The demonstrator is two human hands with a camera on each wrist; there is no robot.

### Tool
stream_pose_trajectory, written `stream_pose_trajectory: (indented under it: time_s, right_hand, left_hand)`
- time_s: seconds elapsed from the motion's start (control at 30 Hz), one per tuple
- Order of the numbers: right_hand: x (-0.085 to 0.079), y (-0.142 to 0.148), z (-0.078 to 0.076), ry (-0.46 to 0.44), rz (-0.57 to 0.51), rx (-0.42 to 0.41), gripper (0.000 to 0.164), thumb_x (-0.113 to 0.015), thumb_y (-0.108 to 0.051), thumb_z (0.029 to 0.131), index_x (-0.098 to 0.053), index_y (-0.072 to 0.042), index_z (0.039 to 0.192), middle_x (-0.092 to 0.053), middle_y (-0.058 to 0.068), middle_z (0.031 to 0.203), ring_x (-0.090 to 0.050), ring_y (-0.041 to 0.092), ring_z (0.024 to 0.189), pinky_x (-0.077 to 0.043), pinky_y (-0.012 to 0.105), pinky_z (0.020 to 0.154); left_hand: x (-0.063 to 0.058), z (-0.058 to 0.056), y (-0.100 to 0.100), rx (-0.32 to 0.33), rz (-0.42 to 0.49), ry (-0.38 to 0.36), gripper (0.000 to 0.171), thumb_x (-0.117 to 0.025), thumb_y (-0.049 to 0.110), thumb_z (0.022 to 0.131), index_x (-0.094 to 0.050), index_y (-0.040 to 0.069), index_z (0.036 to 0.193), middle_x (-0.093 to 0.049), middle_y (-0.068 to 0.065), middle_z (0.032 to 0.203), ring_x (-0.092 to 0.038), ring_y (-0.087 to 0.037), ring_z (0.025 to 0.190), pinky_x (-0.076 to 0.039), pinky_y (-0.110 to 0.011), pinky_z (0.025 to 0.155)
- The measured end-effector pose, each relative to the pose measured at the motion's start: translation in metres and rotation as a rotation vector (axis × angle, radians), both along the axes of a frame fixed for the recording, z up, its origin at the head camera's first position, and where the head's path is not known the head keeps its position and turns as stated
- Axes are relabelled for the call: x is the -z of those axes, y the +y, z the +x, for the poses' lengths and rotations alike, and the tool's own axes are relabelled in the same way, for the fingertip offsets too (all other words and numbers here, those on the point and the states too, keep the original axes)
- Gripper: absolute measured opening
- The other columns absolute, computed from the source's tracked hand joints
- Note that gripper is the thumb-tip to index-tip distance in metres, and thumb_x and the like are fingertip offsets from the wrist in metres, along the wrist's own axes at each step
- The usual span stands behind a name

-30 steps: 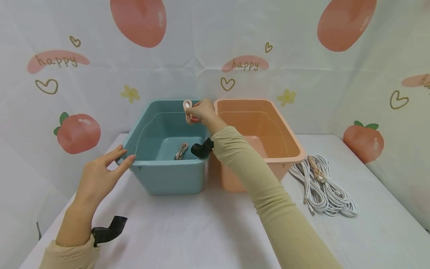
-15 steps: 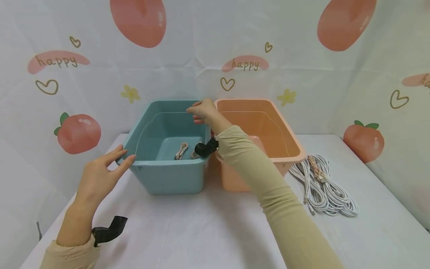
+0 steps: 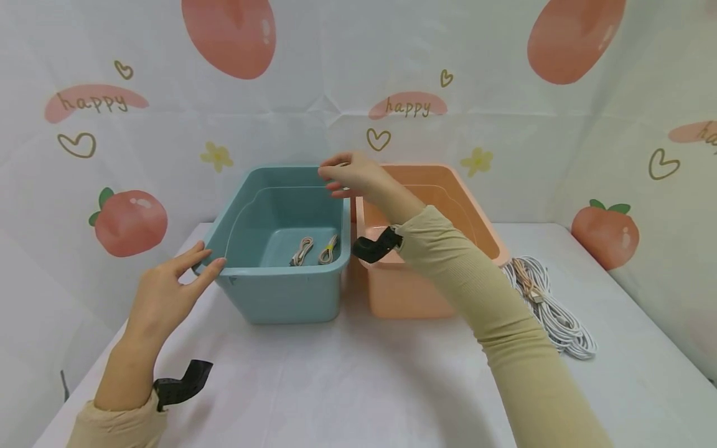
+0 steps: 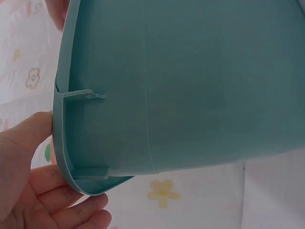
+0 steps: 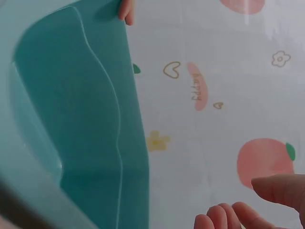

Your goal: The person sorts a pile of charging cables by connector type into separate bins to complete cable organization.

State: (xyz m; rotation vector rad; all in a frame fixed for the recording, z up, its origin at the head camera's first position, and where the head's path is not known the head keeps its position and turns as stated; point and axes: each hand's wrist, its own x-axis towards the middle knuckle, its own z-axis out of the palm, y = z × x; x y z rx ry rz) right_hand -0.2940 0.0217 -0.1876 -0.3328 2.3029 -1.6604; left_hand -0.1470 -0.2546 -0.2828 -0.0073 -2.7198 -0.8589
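My left hand [image 3: 168, 289] grips the front left corner of the blue plastic bin [image 3: 280, 295]; in the left wrist view its thumb lies against the rim and its fingers curl at the corner. Above the bin's back right rim hovers my right hand [image 3: 361, 177], fingers loosely bent and apart from the thumb, with nothing visible in them. On the bin's floor lie two small bundled cables: a pale one with a dark plug [image 3: 302, 251] and, to its right, another with a yellow tie [image 3: 328, 250]. The right wrist view shows the right hand [image 5: 252, 205] touching nothing.
An orange plastic bin [image 3: 411, 295] stands right of the blue one, partly behind the right forearm. Farther right, a heap of white coiled cables [image 3: 560, 320] with a tan cable [image 3: 525, 280] lies on the white tabletop [image 3: 269, 386]. A patterned cloth hangs behind.
The right hand let go of a bundled cable, which now lies in the blue bin beside the other one. That hand then moved up and right. The left hand stayed put.
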Motion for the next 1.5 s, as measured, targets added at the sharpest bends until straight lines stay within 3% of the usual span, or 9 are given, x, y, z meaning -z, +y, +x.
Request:
stream_pose_trajectory:
  time_s: [0.2,0.57,0.73,0.87,1.13,1.4,1.5]
  right_hand:
    - [0.001,0.026,0.012,0.096,0.094,-0.011,0.033,-0.057,-0.022,0.092,-0.055,-0.009,0.123,-0.057,0.011,0.123,-0.059,0.019,0.095,-0.053,0.035,0.091]
    - [0.01,0.084,0.04,0.153,0.103,0.02,0.036,-0.058,-0.022,0.092,-0.056,-0.004,0.123,-0.062,0.008,0.111,-0.06,0.018,0.087,-0.054,0.032,0.087]
    - [0.02,0.114,0.048,0.157,0.089,0.029,0.038,-0.058,-0.022,0.092,-0.054,0.0,0.123,-0.063,-0.005,0.095,-0.062,0.008,0.079,-0.055,0.022,0.078]
    - [0.028,0.138,0.056,0.132,0.065,0.04,0.04,-0.056,-0.023,0.093,-0.05,0.001,0.124,-0.06,-0.013,0.093,-0.061,0.002,0.079,-0.054,0.015,0.077]
    - [0.047,0.192,0.068,0.128,-0.079,0.111,0.01,-0.056,-0.018,0.093,-0.06,-0.025,0.099,-0.064,-0.019,0.088,-0.062,-0.001,0.078,-0.054,0.013,0.072]
    - [0.071,0.245,0.077,0.158,-0.031,0.253,0.011,-0.059,-0.024,0.092,-0.057,-0.028,0.102,-0.061,-0.022,0.092,-0.062,-0.004,0.08,-0.053,0.01,0.07]
    - [0.08,0.26,0.081,0.136,-0.116,0.289,0.012,-0.06,-0.019,0.09,-0.061,-0.028,0.099,-0.062,-0.021,0.092,-0.063,-0.003,0.079,-0.054,0.012,0.068]
  left_hand:
    - [0.0,0.0,-0.001,-0.003,0.007,0.005,0.061,-0.052,0.048,0.092,-0.05,0.004,0.134,-0.041,-0.017,0.144,-0.037,-0.045,0.131,-0.038,-0.064,0.092]
    - [0.002,0.001,0.0,-0.003,-0.001,0.029,0.058,-0.053,0.045,0.092,-0.052,0.003,0.132,-0.043,-0.017,0.142,-0.04,-0.046,0.128,-0.041,-0.062,0.089]
    - [0.002,0.001,0.0,-0.007,-0.002,0.027,0.058,-0.053,0.045,0.092,-0.052,0.003,0.132,-0.043,-0.018,0.142,-0.04,-0.047,0.128,-0.04,-0.063,0.09]
    - [0.002,0.002,0.0,-0.011,-0.006,0.029,0.058,-0.053,0.045,0.092,-0.052,0.003,0.132,-0.043,-0.018,0.142,-0.04,-0.047,0.128,-0.04,-0.062,0.09]
    - [0.002,0.002,0.001,-0.008,0.006,0.029,0.058,-0.053,0.045,0.092,-0.052,0.003,0.132,-0.043,-0.018,0.142,-0.039,-0.046,0.129,-0.039,-0.062,0.092]
    - [0.001,0.001,0.001,-0.005,-0.007,0.04,0.059,-0.053,0.045,0.092,-0.051,0.003,0.132,-0.044,-0.018,0.142,-0.04,-0.047,0.128,-0.04,-0.062,0.091]
    - [0.001,0.002,0.001,-0.002,-0.004,0.039,0.059,-0.053,0.045,0.092,-0.051,0.003,0.132,-0.043,-0.018,0.142,-0.039,-0.047,0.129,-0.04,-0.063,0.091]
